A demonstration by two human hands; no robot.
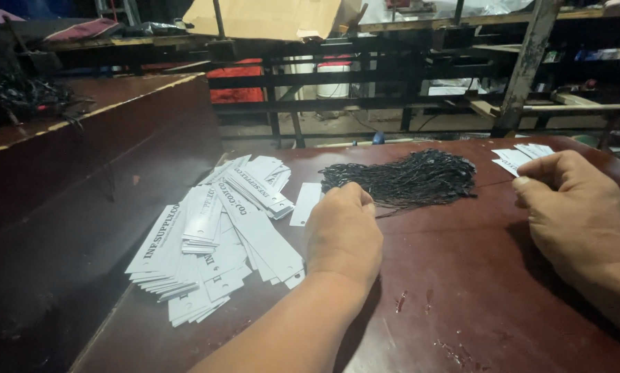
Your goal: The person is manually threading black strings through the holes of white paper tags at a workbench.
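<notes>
**Hands at the cords, tags stacked to the left**

The left hand (343, 231) lies knuckles up on the worktop (462, 290), fingers curled under, its fingertips at the near edge of the bundle of black cords (403, 179). Its grip is narrow, and whether it already pinches a cord cannot be told, since the fingertips are hidden beneath the hand. The right hand (572, 207) rests near the right edge, fingers drawn loosely together, thumb against forefinger; nothing shows between them, so its grip too is narrow and what it holds, if anything, cannot be told.

The cords lie in a loose tangle toward the far edge of the worktop, between the two hands. They look thin, light and limp: likely to snag on one another, so a single strand is best picked by one end at the fringe of the bundle and not from its middle.

Just left of the left hand a single white tag (305, 204) lies apart. Beyond it, at the left edge, is a fanned heap of white tags (213, 242), long, flat, stiff-looking card with a punched hole near one end; they should slide off one another easily. A few more tags (520, 157) lie at the far right corner, just beyond the right hand.
</notes>
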